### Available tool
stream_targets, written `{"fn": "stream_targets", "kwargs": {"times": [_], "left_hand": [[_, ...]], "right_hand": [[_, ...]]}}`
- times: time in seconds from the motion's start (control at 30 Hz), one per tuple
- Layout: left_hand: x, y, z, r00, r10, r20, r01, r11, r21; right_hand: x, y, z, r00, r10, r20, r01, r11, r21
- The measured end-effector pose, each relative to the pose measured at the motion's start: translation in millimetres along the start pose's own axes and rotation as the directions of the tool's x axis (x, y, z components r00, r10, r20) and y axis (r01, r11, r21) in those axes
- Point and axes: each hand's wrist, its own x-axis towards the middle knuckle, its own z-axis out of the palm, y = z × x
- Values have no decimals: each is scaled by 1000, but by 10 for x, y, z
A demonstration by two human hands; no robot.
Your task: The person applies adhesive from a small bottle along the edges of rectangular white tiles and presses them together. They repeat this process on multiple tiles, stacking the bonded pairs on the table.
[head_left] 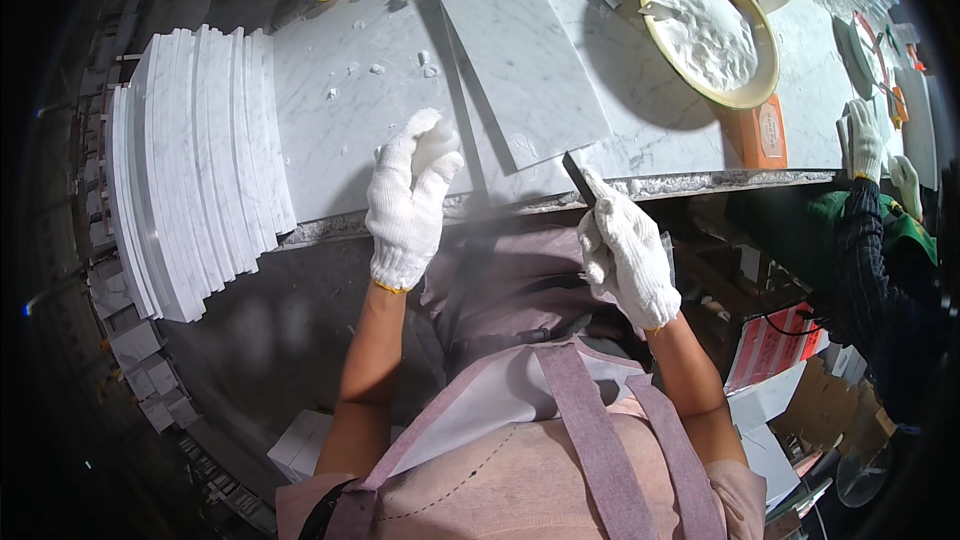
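Right grip around slim tool, dark, straight-edged, by grey-veined slab

A mauve apron crosses a pale pink, short-sleeved shirt. Beyond the apron, white knit gloves with yellow-edged cuffs cover both hands.

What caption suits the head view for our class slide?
Gloved right hand holding a slim dark bar near a grey-veined white slab.

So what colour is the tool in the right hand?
The tool looks black, or nearly so; see the head view.
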Motion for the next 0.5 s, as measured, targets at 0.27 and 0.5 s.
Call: {"fn": "stream_targets", "kwargs": {"times": [0.27, 0.5], "left_hand": [[-115, 33, -43, 948, 317, 32, -287, 804, 521], [-135, 59, -69, 862, 497, 100, -443, 641, 627]], "right_hand": [[20, -16, -56, 997, -58, -48, 55, 997, -54], [43, 46, -132, 993, -108, -50, 107, 994, -16]]}}
